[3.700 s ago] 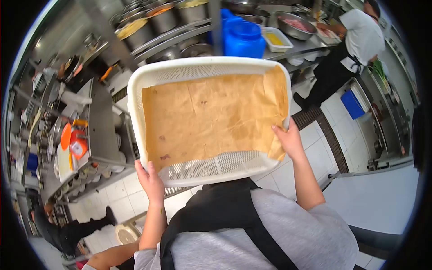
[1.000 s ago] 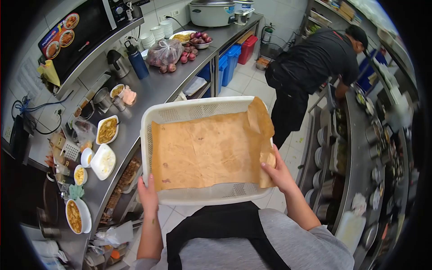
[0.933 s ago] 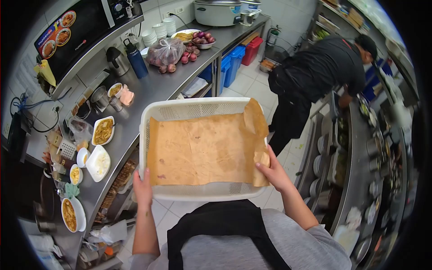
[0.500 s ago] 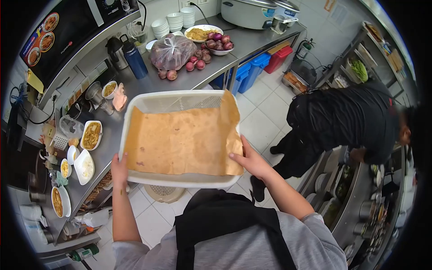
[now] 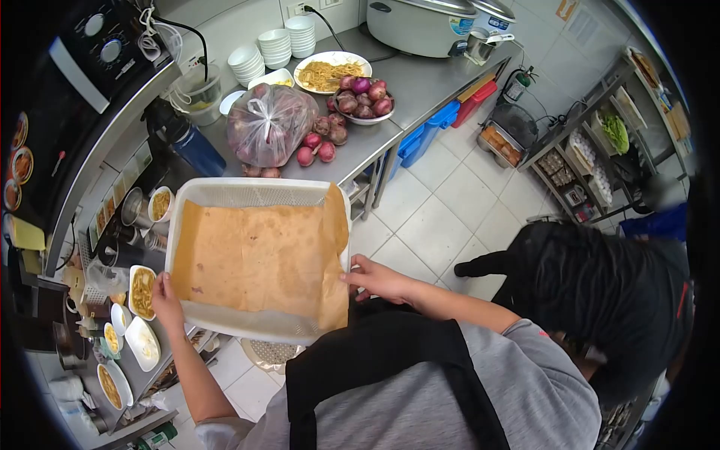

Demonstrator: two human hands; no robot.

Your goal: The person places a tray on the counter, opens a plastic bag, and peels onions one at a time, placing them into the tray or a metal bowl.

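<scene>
A white plastic basket [image 5: 259, 189] with perforated sides is held up in front of me. Brown paper [image 5: 251, 255] with a few dark stains lines it and rises along its right wall. My left hand [image 5: 168, 304] grips the lower left rim, fingers out of sight beneath. On the right side, my right hand [image 5: 369, 277] holds the rim with its thumb by the paper. Nothing but the paper shows inside the basket.
Beyond the basket, a steel counter [image 5: 375, 157] bears a bag of onions [image 5: 271, 124], a bowl of onions [image 5: 364, 101] and a blue bottle [image 5: 196, 150]. Food dishes [image 5: 142, 292] stand at left. A co-worker in black [image 5: 600, 285] bends at right, near a shelf [image 5: 570, 161].
The basket has shifted left and closer to my body, with both hands still on it. My view has turned, and the co-worker now appears lower at the right.
</scene>
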